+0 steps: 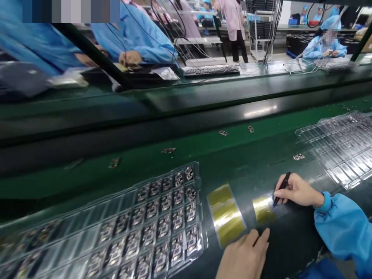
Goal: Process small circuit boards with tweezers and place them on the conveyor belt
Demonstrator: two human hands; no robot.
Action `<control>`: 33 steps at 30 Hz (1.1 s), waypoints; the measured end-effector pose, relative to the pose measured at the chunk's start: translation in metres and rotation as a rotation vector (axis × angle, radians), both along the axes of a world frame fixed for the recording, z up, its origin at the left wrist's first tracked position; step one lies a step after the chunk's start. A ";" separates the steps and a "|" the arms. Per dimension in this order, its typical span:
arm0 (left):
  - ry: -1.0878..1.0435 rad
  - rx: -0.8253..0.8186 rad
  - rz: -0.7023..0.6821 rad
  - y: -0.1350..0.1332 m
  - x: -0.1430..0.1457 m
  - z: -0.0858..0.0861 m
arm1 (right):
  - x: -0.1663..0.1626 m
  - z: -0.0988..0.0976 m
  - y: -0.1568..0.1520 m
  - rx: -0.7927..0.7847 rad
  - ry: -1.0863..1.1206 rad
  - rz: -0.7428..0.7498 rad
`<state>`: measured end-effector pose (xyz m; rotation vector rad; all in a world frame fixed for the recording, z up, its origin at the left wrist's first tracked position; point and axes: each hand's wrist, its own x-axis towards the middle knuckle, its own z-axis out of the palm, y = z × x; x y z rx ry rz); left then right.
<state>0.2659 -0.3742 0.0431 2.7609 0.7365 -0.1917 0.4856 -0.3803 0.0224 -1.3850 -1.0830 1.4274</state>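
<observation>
My right hand [299,190] has its fingers pinched round black tweezers [281,189], whose tip touches the near edge of the small gold strip [262,208] lying flat on the table [250,162]. My left hand [245,254] holds nothing; its fingers lie loose and flat on the table just below that strip, bracing it. I judge I am at the picking step: lifting one piece of gold film off its backing. A wider gold strip [226,215] lies just to the left, beside the tray [200,209] of small parts. A clear tray [340,149] sits well apart on the right. The next move calls for a fine, shallow lift with the tip, keeping the left fingers pressing so the strip does not slide.
</observation>
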 end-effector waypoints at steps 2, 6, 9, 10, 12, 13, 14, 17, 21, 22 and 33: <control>0.016 0.070 0.016 -0.006 0.009 -0.013 | -0.002 -0.004 0.001 0.002 -0.002 0.034; 0.029 0.096 0.033 -0.010 0.011 -0.031 | -0.005 -0.009 0.001 0.024 -0.025 0.063; 0.013 0.062 0.051 -0.008 0.012 -0.034 | -0.006 -0.011 0.002 0.035 -0.064 0.080; 0.007 0.052 0.056 -0.007 0.013 -0.034 | -0.006 -0.012 0.002 0.032 -0.068 0.083; 0.007 0.041 0.063 -0.006 0.014 -0.033 | -0.007 -0.012 0.003 0.028 -0.055 0.084; 0.014 0.039 0.061 -0.005 0.014 -0.033 | -0.007 -0.012 0.003 0.028 -0.044 0.085; 0.024 0.037 0.057 -0.005 0.014 -0.033 | -0.007 -0.013 0.003 0.028 -0.036 0.084; 0.053 0.035 0.042 -0.005 0.014 -0.032 | -0.008 -0.013 0.003 0.025 -0.026 0.074; 0.073 0.026 0.041 -0.004 0.014 -0.030 | -0.008 -0.012 0.002 0.000 0.022 0.059; 0.073 0.018 0.043 -0.003 0.014 -0.029 | -0.008 -0.012 0.002 -0.010 0.038 0.051; 0.008 -0.240 0.076 0.011 0.007 -0.013 | -0.004 -0.006 0.003 0.007 0.129 -0.112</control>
